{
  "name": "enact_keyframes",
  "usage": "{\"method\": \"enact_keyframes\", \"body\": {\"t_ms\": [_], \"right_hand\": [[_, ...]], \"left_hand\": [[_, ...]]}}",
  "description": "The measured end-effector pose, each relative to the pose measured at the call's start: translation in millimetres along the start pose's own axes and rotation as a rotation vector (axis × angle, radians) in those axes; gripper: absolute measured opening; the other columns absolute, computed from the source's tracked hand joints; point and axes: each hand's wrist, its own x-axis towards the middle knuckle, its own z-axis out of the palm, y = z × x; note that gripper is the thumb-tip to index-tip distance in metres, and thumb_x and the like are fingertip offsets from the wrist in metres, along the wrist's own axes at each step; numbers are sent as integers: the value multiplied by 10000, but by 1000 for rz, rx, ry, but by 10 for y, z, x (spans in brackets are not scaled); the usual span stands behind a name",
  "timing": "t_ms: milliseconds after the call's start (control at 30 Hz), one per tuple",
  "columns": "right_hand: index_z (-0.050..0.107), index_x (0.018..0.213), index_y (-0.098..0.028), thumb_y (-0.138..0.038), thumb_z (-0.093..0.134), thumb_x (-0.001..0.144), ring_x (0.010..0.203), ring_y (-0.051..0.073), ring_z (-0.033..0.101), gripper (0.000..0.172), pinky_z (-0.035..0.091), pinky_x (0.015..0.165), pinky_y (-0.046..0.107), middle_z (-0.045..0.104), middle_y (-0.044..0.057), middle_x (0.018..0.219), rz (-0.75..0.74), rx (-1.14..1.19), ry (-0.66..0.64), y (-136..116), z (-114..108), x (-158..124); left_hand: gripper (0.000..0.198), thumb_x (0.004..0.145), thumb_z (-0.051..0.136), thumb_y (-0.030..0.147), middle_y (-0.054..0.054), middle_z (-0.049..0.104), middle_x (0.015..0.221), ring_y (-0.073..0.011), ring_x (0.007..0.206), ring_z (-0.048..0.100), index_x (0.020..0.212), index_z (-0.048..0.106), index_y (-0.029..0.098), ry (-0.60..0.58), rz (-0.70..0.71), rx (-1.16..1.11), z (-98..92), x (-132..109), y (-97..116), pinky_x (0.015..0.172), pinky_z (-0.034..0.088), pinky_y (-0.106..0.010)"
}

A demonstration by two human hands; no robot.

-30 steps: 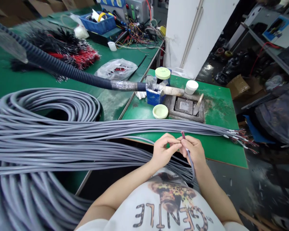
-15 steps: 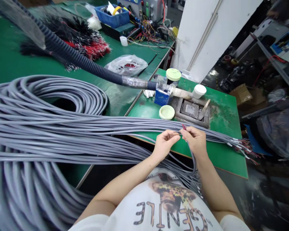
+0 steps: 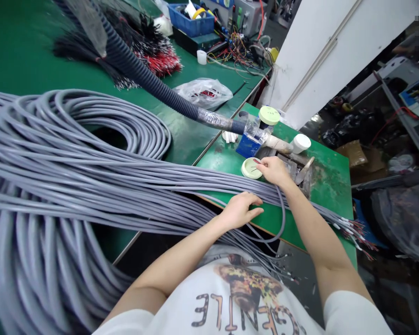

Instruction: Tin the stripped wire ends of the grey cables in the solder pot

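My right hand is closed on the end of a grey cable, whose thin red and black wires point into a shallow pale-green dish. From that hand the cable loops down toward my body. My left hand hovers near the front of the bench, thumb and fingers apart, with nothing in it. Beneath and beside it runs a thick bundle of grey cables. Their stripped ends fan out at the right. Behind my right hand, partly hidden, is a grimy metal tray with a scraper-like tool on it.
A ribbed black hose crosses above the bench to a blue block. Nearby stand a green-lidded jar and a white cup. Coiled cable covers the left; black and red wires lie behind.
My right hand has moved up and away from my left, carrying the cable end to the dish. My left hand has let go and opened. The view has shifted slightly.
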Motion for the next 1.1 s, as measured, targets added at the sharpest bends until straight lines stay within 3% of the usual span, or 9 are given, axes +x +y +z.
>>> {"method": "enact_keyframes", "body": {"t_ms": [300,467,567,667,833,1100], "right_hand": [[708,738,-205,-318,538,766,722,192,605,207,301,571,260,693,66,747,51,-248,-126,-40,119,182],[700,695,-178,-307,534,755,639,161,562,218,297,548,256,662,42,670,-8,-179,-70,-3,-53,118],[678,624,-154,-347,532,761,555,132,500,278,287,520,253,597,19,567,3,-106,4,234,-276,46],[668,589,-141,-366,555,747,525,122,478,297,329,543,247,555,4,509,125,-89,65,636,-447,4],[697,615,-149,-354,586,740,601,153,558,265,427,729,283,609,8,535,331,-153,46,1223,-433,24],[729,682,-151,-326,608,734,742,201,641,219,442,720,270,695,85,673,401,-188,11,1410,-248,115]], "left_hand": [[189,819,629,317,-28,698,916,-178,881,608,955,656,189,-20,3,-26,-34,13,-43,797,471,-276],[217,814,637,332,-30,703,925,-177,881,616,970,660,183,-71,-11,-33,-101,34,-33,790,471,-266],[231,815,633,342,-34,703,944,-182,901,618,986,659,188,-118,-10,-6,-143,58,-20,789,470,-264],[233,808,639,346,-31,700,950,-188,910,616,987,657,196,-149,-1,38,-154,73,-15,793,466,-268],[227,808,639,346,-26,694,942,-185,904,612,986,654,206,-134,0,44,-130,68,-30,786,464,-264],[208,805,642,338,-28,688,891,-178,861,614,960,663,201,-88,5,-41,-101,38,-62,774,473,-272]]}}
